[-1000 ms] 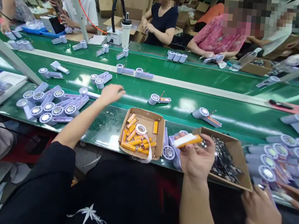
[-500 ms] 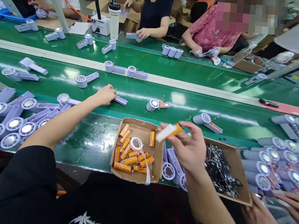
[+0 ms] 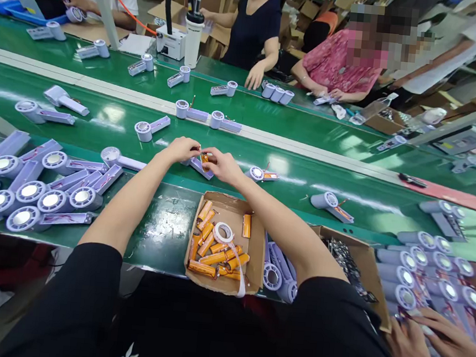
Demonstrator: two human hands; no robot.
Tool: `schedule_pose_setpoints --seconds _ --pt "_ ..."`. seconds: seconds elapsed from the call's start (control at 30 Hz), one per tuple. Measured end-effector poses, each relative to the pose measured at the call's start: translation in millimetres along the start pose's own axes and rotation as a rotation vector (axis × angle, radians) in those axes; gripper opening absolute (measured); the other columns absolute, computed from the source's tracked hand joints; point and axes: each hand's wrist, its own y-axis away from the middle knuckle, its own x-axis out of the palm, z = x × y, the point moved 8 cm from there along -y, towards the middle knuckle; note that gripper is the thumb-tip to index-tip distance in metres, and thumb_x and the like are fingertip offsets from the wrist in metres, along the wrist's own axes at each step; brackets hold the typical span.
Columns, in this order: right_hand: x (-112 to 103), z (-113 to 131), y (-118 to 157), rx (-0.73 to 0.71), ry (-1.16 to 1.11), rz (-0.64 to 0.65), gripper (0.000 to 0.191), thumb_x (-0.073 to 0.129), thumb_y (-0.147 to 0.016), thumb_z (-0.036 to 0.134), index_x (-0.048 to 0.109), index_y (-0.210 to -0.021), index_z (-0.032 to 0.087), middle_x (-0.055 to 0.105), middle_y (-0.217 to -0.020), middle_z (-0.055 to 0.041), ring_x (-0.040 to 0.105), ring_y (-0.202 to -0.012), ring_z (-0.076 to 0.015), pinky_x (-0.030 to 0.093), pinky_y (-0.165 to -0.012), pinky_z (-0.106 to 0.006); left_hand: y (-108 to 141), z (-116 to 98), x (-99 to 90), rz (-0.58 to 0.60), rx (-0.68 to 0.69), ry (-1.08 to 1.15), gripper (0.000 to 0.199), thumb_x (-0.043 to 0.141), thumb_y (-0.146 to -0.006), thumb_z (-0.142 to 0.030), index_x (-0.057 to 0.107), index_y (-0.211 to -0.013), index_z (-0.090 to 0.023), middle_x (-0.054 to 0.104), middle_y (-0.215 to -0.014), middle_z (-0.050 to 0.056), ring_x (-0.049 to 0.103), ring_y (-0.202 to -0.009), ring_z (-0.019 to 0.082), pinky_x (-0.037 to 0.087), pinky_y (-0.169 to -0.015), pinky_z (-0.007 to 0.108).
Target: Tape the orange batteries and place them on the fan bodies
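One bare stretch of counter (image 3: 155, 221); one left hand (image 3: 184, 149) (grip obscured, cannot tell) at one lilac housing (image 3: 201, 167); one orange cell (image 3: 205, 158), held narrowly above it by one right hand (image 3: 222, 166); one carton (image 3: 256, 258), near edge.

The single view comes from a camera on the person's head, looking forward and steeply down over the green table (image 3: 159, 224). The wearer's black sleeves (image 3: 73, 297) fill the lower edge at closest range, with the forearms reaching away from the lens to the left hand (image 3: 182, 148) and right hand (image 3: 222, 166), near the middle. The open box of orange cells (image 3: 255, 263) lies nearer, seen from above into its inside. The wide view takes in the table's far side, where people face the camera, smaller and farther off. The pale strip (image 3: 307, 150) slants down toward the right.
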Motion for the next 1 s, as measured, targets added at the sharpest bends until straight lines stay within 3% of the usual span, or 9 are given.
schedule_pose_setpoints --seconds 0.3,0.5,0.63,0.73,0.8,0.83,0.9,0.93,1.0 --pt "13.4 -15.3 12.4 0.15 0.361 0.115 0.053 0.063 -0.108 0.033 0.059 -0.159 0.02 0.084 -0.119 -0.0151 0.077 -0.104 -0.0298 0.053 -0.093 -0.035 -8.7 -14.3 10.1 0.013 -0.016 -0.019 0.027 0.066 -0.098 -0.036 0.086 -0.113 -0.025 0.085 -0.121 0.009 0.074 -0.116 0.031 0.049 -0.095 0.035" --pt "25.0 -3.5 3.6 0.134 0.525 0.286 0.053 0.059 -0.11 0.05 0.066 -0.156 0.026 0.078 -0.136 -0.0208 0.076 -0.116 -0.0375 0.056 -0.095 -0.045 -12.6 -27.2 10.5 0.021 -0.037 -0.037 0.025 0.065 -0.097 -0.03 0.086 -0.11 -0.024 0.085 -0.121 0.008 0.073 -0.115 0.029 0.049 -0.096 0.034" --pt "7.8 11.3 9.5 0.14 0.525 0.322 0.051 0.069 -0.105 0.042 0.07 -0.15 0.019 0.077 -0.137 -0.0235 0.074 -0.12 -0.0384 0.054 -0.096 -0.044 -8.2 -41.9 1.3 0.033 -0.035 -0.068 0.025 0.063 -0.098 -0.024 0.084 -0.112 -0.02 0.083 -0.123 0.012 0.071 -0.119 0.03 0.05 -0.102 0.036" --pt "-22.2 29.7 62.5 0.137 0.459 0.196 0.046 0.063 -0.109 0.042 0.07 -0.149 0.02 0.08 -0.134 -0.0201 0.075 -0.115 -0.0344 0.053 -0.093 -0.041 24.7 -68.3 -11.2 -0.112 0.035 -0.083 0.036 0.06 -0.102 -0.025 0.076 -0.133 -0.014 0.074 -0.143 0.019 0.062 -0.136 0.034 0.045 -0.117 0.044" --pt "-33.3 42.2 119.9 0.175 0.417 0.114 0.047 0.053 -0.113 0.053 0.078 -0.132 0.018 0.083 -0.122 -0.0188 0.077 -0.105 -0.0327 0.052 -0.088 -0.04 65.3 -103.2 -10.2 -0.2 0.239 -0.067 0.035 0.059 -0.107 -0.033 0.074 -0.134 -0.015 0.074 -0.141 0.019 0.062 -0.135 0.034 0.045 -0.117 0.045" --pt "-28.5 45.8 150.8 0.216 0.417 0.154 0.054 0.052 -0.112 0.061 0.082 -0.119 0.017 0.085 -0.113 -0.0183 0.078 -0.099 -0.0325 0.051 -0.086 -0.04 89.1 -125.4 -1.2 -0.168 0.396 -0.057 0.033 0.059 -0.109 -0.038 0.077 -0.127 -0.017 0.078 -0.131 0.016 0.066 -0.127 0.032 0.048 -0.113 0.044" --pt "-8.1 51.0 205.7 0.279 0.475 0.286 0.062 0.058 -0.107 0.07 0.085 -0.103 0.015 0.085 -0.101 -0.0204 0.078 -0.095 -0.034 0.049 -0.088 -0.043 137.4 -167.9 29.1 0.006 0.705 -0.079 0.033 0.063 -0.109 -0.048 0.079 -0.115 -0.02 0.081 -0.115 0.012 0.07 -0.117 0.029 0.052 -0.106 0.042" --pt "3.1 52.6 226.6 0.295 0.503 0.337 0.06 0.061 -0.107 0.068 0.086 -0.1 0.014 0.085 -0.098 -0.0213 0.079 -0.094 -0.0345 0.048 -0.09 -0.044 156.4 -183.1 44.3 0.081 0.798 -0.121 0.032 0.068 -0.107 -0.05 0.08 -0.113 -0.02 0.082 -0.113 0.011 0.07 -0.118 0.029 0.053 -0.105 0.042" --pt "18.8 54.2 252.6 0.296 0.527 0.349 0.051 0.06 -0.111 0.054 0.086 -0.102 0.012 0.085 -0.099 -0.021 0.079 -0.097 -0.0331 0.044 -0.093 -0.044 177.3 -200.8 68.1 0.172 0.859 -0.242 0.025 0.078 -0.102 -0.043 0.081 -0.109 -0.019 0.083 -0.112 0.01 0.07 -0.123 0.031 0.053 -0.107 0.044"
